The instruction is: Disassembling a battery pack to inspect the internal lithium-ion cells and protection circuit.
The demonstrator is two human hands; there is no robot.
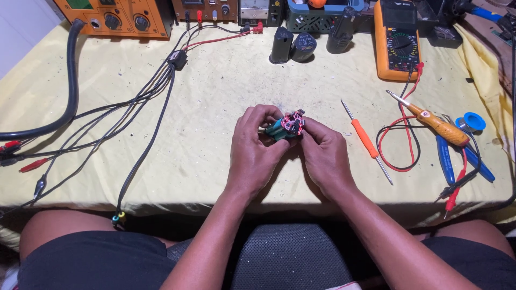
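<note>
Both my hands hold a small battery pack (286, 127) of teal cells with a red and black end piece, just above the yellow cloth of the bench (215, 107). My left hand (257, 145) wraps the teal cell end from the left. My right hand (322, 153) grips the red end from the right, fingertips on the pack. Most of the pack's body is hidden by my fingers.
To the right lie an orange screwdriver (366, 140), a wooden-handled soldering iron (432, 122), blue-handled pliers (446, 158), a blue reel (472, 122) and an orange multimeter (396, 40) with red and black leads. Black battery shells (293, 45) stand behind. Cables (134, 102) and an orange power unit (115, 16) fill the left.
</note>
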